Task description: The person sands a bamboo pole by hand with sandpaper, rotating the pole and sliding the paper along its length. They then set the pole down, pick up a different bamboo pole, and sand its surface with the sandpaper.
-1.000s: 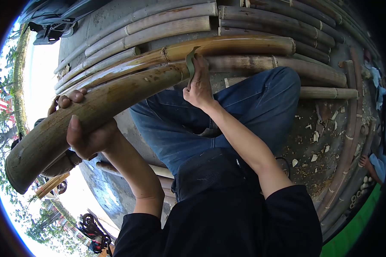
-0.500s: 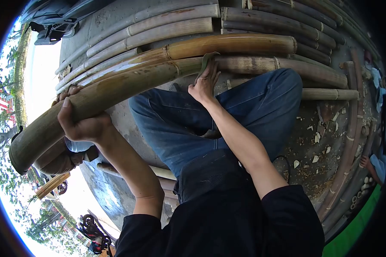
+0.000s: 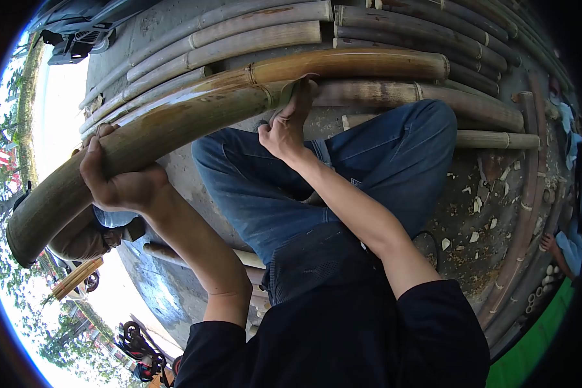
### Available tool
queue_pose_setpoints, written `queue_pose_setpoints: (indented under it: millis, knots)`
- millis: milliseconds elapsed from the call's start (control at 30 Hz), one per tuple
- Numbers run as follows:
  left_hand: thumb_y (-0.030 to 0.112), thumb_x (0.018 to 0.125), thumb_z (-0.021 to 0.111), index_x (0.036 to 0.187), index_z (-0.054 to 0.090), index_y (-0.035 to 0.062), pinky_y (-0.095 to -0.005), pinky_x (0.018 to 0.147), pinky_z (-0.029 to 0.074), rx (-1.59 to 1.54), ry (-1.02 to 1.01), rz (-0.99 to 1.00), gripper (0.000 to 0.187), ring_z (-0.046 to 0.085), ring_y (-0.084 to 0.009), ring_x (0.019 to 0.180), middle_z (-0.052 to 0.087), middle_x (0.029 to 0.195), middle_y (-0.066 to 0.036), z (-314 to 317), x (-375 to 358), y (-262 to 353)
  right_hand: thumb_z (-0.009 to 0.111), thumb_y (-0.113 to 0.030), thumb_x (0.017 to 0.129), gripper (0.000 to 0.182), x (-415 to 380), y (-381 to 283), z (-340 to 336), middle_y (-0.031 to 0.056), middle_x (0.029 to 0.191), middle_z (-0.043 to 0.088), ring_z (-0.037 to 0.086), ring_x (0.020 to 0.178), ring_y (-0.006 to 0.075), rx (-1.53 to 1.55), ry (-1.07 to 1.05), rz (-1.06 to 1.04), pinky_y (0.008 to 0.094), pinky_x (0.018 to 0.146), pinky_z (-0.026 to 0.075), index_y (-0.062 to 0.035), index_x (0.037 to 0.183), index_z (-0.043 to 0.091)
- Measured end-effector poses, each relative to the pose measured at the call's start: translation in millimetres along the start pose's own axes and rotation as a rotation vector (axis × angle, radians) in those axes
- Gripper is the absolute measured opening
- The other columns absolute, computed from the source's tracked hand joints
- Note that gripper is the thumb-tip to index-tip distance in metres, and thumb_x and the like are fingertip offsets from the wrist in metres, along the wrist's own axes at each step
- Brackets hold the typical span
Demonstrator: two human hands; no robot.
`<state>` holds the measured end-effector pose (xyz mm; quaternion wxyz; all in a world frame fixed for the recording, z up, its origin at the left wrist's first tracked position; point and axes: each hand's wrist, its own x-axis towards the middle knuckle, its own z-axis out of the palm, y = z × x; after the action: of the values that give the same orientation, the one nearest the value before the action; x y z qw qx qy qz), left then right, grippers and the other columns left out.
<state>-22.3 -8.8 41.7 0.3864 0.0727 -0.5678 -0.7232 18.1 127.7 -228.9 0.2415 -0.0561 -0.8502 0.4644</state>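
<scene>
A thick green bamboo pole (image 3: 174, 129) slants across in front of me, its near end raised at the far left. My left hand (image 3: 119, 178) grips it from below, with the thumb on the near side and fingertips showing over the top. My right hand (image 3: 288, 126) is closed around a greenish-brown, cloth-like sheet (image 3: 296, 85) pressed over the pole near a node. Right of that hand, a greyish-brown bamboo length (image 3: 381, 94) lines up with the green part. A glossy golden-brown pole (image 3: 349, 63) lies just behind.
Several grey bamboo poles (image 3: 258, 42) lie in rows on the ground. Pale chips (image 3: 477, 205) are scattered at right. Another person's hand (image 3: 548, 242) shows at the right edge, and a seated person's shoe (image 3: 132, 229) at left. A motorcycle (image 3: 77, 42) stands upper left.
My right hand has slid left along the pole with the sheet, its fingers drawn in more. My left hand and the pole's near end have shifted slightly left.
</scene>
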Motion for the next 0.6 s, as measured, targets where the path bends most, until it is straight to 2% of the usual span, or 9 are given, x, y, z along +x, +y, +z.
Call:
queue_pose_setpoints:
  millis: [133, 167, 200, 233, 300, 367, 433, 467, 600]
  knots:
    - [0.02, 0.081, 0.064, 0.098, 0.065, -0.0056, -0.0399, 0.099, 0.05, 0.07, 0.014, -0.003, 0.031, 0.069, -0.0287, 0.092, 0.07, 0.089, -0.019, 5, -1, 4, 0.074, -0.01, 0.067, 0.126, 3, 0, 12, 0.0384, 0.166, -0.001, 0.004, 0.155, 0.0587, -0.037, 0.085, -0.015, 0.0701, 0.124, 0.012, 0.0111, 0.159, -0.009]
    - [0.021, 0.081, 0.064, 0.096, 0.066, -0.0048, -0.0403, 0.099, 0.051, 0.114, 0.043, -0.007, 0.029, 0.069, -0.0283, 0.093, 0.07, 0.09, -0.019, 9, -3, 6, 0.073, -0.01, 0.068, 0.124, 0, 23, 24, 0.039, 0.166, -0.001, 0.004, 0.155, 0.0593, -0.086, 0.118, 0.033, 0.0706, 0.124, 0.012, 0.0118, 0.159, -0.009]
    - [0.021, 0.081, 0.064, 0.096, 0.066, -0.0048, -0.0403, 0.099, 0.051, 0.11, 0.037, -0.002, 0.029, 0.069, -0.0283, 0.093, 0.07, 0.09, -0.019, 9, -4, 7, 0.071, -0.011, 0.069, 0.122, -31, 94, 93, 0.0404, 0.164, 0.002, 0.004, 0.153, 0.061, -0.402, 0.097, -0.046, 0.0704, 0.124, 0.011, 0.0134, 0.158, -0.008]
    - [0.022, 0.082, 0.065, 0.097, 0.066, -0.0049, -0.0399, 0.099, 0.051, 0.124, 0.039, 0.007, 0.031, 0.068, -0.0279, 0.093, 0.07, 0.09, -0.019, 8, -6, 8, 0.071, -0.011, 0.069, 0.122, -29, 89, 91, 0.0404, 0.164, 0.002, 0.004, 0.153, 0.061, -0.403, 0.101, -0.043, 0.0704, 0.124, 0.011, 0.0134, 0.158, -0.008]
    - [0.023, 0.082, 0.066, 0.098, 0.067, -0.005, -0.0396, 0.099, 0.051, 0.138, 0.033, 0.005, 0.032, 0.068, -0.0275, 0.094, 0.07, 0.09, -0.019, 9, -6, 5, 0.07, -0.012, 0.069, 0.12, -15, 48, 64, 0.041, 0.163, 0.003, 0.005, 0.152, 0.0627, -0.209, 0.138, 0.198, 0.0726, 0.123, 0.01, 0.0153, 0.157, -0.007]
    - [0.024, 0.084, 0.066, 0.099, 0.068, -0.0042, -0.0386, 0.098, 0.051, 0.127, 0.041, 0.0, 0.032, 0.068, -0.0271, 0.095, 0.07, 0.089, -0.018, 3, -4, 6, 0.068, -0.01, 0.068, 0.119, 5, -22, 22, 0.0396, 0.165, 0.003, 0.003, 0.153, 0.062, 0.131, 0.199, -0.053, 0.0772, 0.12, 0.009, 0.0087, 0.16, -0.005]
    - [0.025, 0.085, 0.066, 0.1, 0.068, -0.004, -0.0385, 0.098, 0.05, 0.114, 0.048, 0.0, 0.032, 0.067, -0.0258, 0.094, 0.07, 0.09, -0.017, 2, -2, 4, 0.07, -0.012, 0.069, 0.123, 3, -38, 20, 0.0397, 0.165, 0.0, 0.0, 0.154, 0.061, 0.09, 0.116, -0.131, 0.0748, 0.121, 0.008, 0.0064, 0.161, -0.011]
    - [0.024, 0.085, 0.066, 0.101, 0.067, -0.004, -0.0386, 0.099, 0.05, 0.133, 0.056, 0.004, 0.032, 0.067, -0.0249, 0.095, 0.07, 0.091, -0.017, 3, -1, 4, 0.068, -0.006, 0.066, 0.119, 8, -29, 23, 0.0378, 0.164, 0.011, 0.006, 0.153, 0.0602, 0.096, 0.165, -0.148, 0.0755, 0.121, 0.011, 0.003, 0.162, -0.002]
    - [0.02, 0.084, 0.065, 0.106, 0.065, -0.0058, -0.0389, 0.1, 0.049, 0.106, 0.025, 0.008, 0.034, 0.066, -0.0245, 0.095, 0.069, 0.092, -0.016, -1, 3, 2, 0.069, -0.01, 0.068, 0.113, 8, 35, 25, 0.0369, 0.162, 0.016, 0.011, 0.153, 0.0583, 0.056, 0.237, -0.057, 0.0754, 0.121, 0.012, 0.0026, 0.161, 0.005]
